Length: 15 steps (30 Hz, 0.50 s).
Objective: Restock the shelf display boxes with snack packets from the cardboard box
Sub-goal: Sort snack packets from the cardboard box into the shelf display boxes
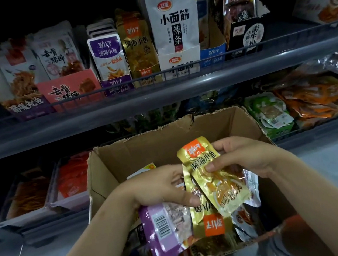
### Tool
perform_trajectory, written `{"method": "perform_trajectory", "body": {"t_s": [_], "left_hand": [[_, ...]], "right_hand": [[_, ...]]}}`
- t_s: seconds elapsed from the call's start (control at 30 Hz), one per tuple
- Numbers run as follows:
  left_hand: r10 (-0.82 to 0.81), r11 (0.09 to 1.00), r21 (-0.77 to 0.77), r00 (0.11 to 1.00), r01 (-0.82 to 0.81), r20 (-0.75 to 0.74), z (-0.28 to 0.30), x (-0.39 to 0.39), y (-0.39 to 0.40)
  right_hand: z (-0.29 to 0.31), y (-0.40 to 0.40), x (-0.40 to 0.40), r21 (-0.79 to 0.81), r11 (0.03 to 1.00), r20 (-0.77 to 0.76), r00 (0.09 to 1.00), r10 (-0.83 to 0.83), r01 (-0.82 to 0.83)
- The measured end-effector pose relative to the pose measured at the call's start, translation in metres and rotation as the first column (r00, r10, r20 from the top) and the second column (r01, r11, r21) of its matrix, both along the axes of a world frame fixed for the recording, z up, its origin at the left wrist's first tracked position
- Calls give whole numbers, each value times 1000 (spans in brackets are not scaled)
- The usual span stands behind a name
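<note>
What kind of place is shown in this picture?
Most likely a shop's snack aisle: a wire-fronted shelf holds branded display boxes of packets, with trays of snacks below, and a cardboard box of packets stands open for restocking.

Both hands over open cardboard box (145, 152). Right hand (244, 157) pinches upright gold packet (214, 176). Left hand (162, 187) grips purple packet (167, 228) and second gold packet (210, 219), inverted. Above: shelf (158, 98) with gold display box (144, 65), packets standing.

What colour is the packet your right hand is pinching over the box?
Gold, with an orange label at its top: the packet, in the head view.
</note>
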State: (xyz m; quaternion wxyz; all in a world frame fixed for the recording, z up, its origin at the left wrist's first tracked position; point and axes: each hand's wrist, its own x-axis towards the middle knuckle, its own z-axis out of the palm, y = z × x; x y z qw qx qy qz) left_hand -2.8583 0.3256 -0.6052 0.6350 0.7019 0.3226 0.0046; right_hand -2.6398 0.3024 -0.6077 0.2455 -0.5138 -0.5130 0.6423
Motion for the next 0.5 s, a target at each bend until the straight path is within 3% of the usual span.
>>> {"method": "perform_trajectory", "body": {"t_s": [0.13,0.27,0.4,0.5], "left_hand": [[231,962,-173,967,-212,104,4,-5,5],[614,766,-371,767,-524,185,6,-2,4],[767,631,-439,598,-639,233,-2,10,2],[813,576,-407,547,-709,199,-8,11,2]], "right_hand": [[5,3,8,-40,956,-87,952,-294,292],[-3,2,3,-185,788,-260,744,-615,587],[-20,-10,-21,-307,732,-357,639,-681,609],[-21,-15,-27,-196,715,-305,652,-694,671]]}}
